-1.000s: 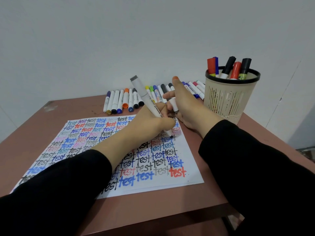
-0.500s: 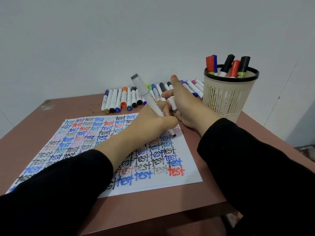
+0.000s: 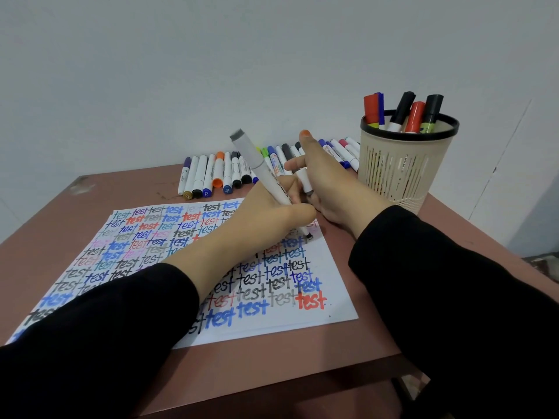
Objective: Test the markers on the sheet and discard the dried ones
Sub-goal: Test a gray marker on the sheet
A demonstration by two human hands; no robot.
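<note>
1. Nearest is the sheet [image 3: 332,309], which lies flat on the brown table [image 3: 302,367]. It is almost filled with the word "test" in many colours, and only its right and near margins are bare.
2. The left hand [image 3: 272,219] lies on the far right part of the sheet. Its fingers are curled tightly round the low part of the marker [image 3: 263,167]. The dark tip touches the paper near the sheet's right edge, just right of the fingers.
3. The marker's long axis is tilted. From the tip it rises away and to the left, and the grey end stands high above the hand. I cannot tell whether the tip leaves a line, because the hand hides most of that place.
4. Just behind and to the right is the right hand [image 3: 329,182]. Its thumb points up and its fingers pinch a small white cap [image 3: 304,181]. The cap hangs just beside the marker's barrel, so I judge that to close it the tip must be lifted and turned towards this hand.
5. Farther away, a row of markers [image 3: 208,173] lies along the wall.
6. The basket [image 3: 399,170] stands at the far right and holds several markers upright. The right hand is the nearer one to it.
</note>
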